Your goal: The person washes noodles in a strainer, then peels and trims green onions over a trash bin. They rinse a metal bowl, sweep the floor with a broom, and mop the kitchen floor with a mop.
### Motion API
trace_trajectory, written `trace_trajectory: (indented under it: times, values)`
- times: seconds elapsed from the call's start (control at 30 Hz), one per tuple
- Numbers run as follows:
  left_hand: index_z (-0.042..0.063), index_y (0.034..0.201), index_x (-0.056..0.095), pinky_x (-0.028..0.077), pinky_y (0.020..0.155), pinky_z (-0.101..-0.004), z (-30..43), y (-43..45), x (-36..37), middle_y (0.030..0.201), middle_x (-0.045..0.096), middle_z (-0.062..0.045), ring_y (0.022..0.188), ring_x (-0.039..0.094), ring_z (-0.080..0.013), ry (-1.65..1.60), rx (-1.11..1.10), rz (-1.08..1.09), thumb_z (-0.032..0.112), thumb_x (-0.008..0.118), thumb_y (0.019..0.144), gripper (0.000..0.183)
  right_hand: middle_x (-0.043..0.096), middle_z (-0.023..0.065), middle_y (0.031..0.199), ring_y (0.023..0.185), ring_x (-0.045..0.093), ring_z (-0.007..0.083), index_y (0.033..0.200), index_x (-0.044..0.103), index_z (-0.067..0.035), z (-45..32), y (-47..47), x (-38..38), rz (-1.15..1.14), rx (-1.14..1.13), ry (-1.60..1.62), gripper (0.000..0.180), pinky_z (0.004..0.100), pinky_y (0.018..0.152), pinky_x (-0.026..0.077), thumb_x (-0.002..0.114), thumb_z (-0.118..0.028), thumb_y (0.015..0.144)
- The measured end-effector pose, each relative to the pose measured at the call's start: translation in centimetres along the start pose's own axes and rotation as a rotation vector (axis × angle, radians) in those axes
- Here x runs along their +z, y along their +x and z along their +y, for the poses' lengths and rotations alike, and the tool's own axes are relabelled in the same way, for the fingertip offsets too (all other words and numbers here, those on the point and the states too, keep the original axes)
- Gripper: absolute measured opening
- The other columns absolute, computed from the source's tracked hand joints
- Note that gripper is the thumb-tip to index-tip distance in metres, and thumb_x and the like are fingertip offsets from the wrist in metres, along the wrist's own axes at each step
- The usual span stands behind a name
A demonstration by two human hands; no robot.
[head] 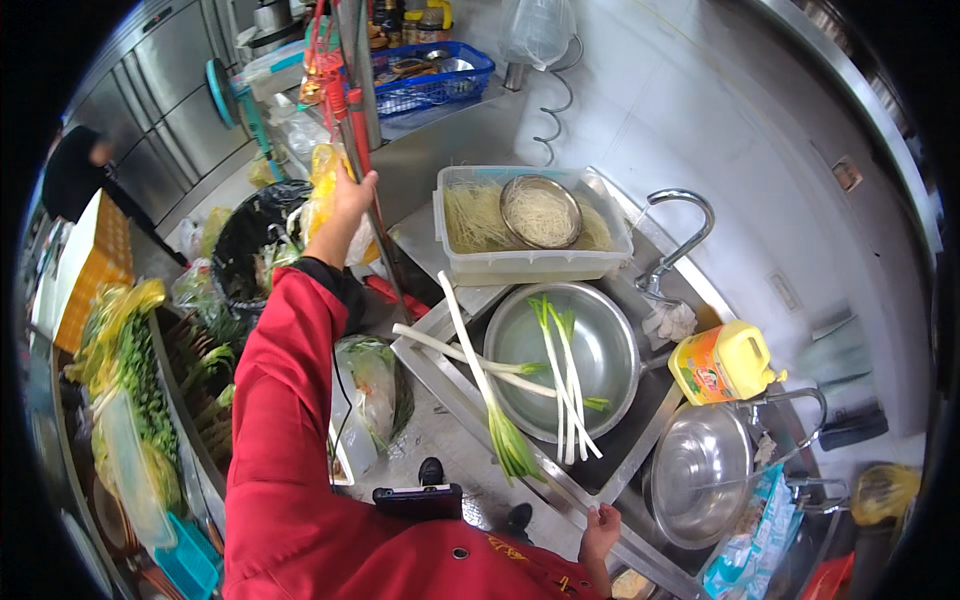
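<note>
My left hand reaches far out beside a metal pole with red handles. It grips a yellow plastic bag, though most of the fingers are hidden. Low at the steel sink's front rim, my right hand is empty, its fingers loosely curled. Between the hands, a large steel bowl of water sits in the sink. Peeled scallions lie across it, and a thicker leek-like stalk with green leaves straddles the rim.
A clear plastic tub holds soaking noodles and a small metal bowl. A faucet arches beside it. On the right are a yellow jug and another steel basin. A black-lined bin stands left; farther off, a person bends.
</note>
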State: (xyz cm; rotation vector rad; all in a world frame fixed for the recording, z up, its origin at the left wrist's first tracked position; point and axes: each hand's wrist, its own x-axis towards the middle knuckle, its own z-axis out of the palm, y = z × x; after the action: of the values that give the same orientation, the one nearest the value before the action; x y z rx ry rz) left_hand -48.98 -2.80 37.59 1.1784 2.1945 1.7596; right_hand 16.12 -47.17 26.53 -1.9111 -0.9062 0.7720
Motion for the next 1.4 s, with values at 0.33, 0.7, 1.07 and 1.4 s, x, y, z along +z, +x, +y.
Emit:
trace_trajectory:
  times: [0.33,0.7,1.07,1.4]
  values:
    - [0.003,0.073,0.059,0.046,0.052,-0.0321,-1.9,-2.1,0.2,0.058,0.058,-0.005,0.052,0.057,-0.0158,-0.314,-0.054,-0.404,0.024,0.061,0.082,0.023,0.059,0.0049,0.091,0.083,0.056,0.0125,0.099,0.054,-0.001,-2.9,-1.9,5.6,-0.072,-0.005,-0.001,0.017,0.0256,0.077,0.046,0.061,-0.002,0.083]
    - [0.009,0.069,0.048,0.039,0.043,-0.0255,11.6,-4.2,-11.4,0.054,0.045,0.002,0.045,0.044,-0.0086,-0.589,-0.028,-0.087,0.018,0.057,0.09,0.025,0.06,0.0056,0.091,0.084,0.058,0.0121,0.101,0.054,-0.001,-4.2,-0.9,9.6,-0.212,-0.077,0.092,0.017,0.0246,0.076,0.046,0.06,-0.008,0.087]
    - [0.008,0.071,0.048,0.042,0.052,-0.0267,0.0,-6.2,-6.8,0.057,0.048,0.0,0.052,0.049,-0.0116,-0.457,-0.119,-0.401,0.016,0.056,0.09,0.022,0.064,0.0081,0.089,0.084,0.063,0.0155,0.103,0.056,-0.001,-6.1,-1.7,12.5,-0.368,-0.253,-0.15,0.022,0.0279,0.075,0.05,0.063,-0.011,0.084]
    - [0.006,0.083,0.059,0.044,0.07,-0.0252,13.0,-2.4,-5.3,0.074,0.06,0.0,0.073,0.056,-0.0092,-0.529,0.154,-0.469,0.02,0.065,0.085,0.016,0.067,0.0141,0.092,0.086,0.066,0.0251,0.102,0.059,-0.001,-11.3,-0.7,15.4,-0.566,-0.338,-0.163,0.027,0.0338,0.076,0.05,0.065,-0.019,0.083]
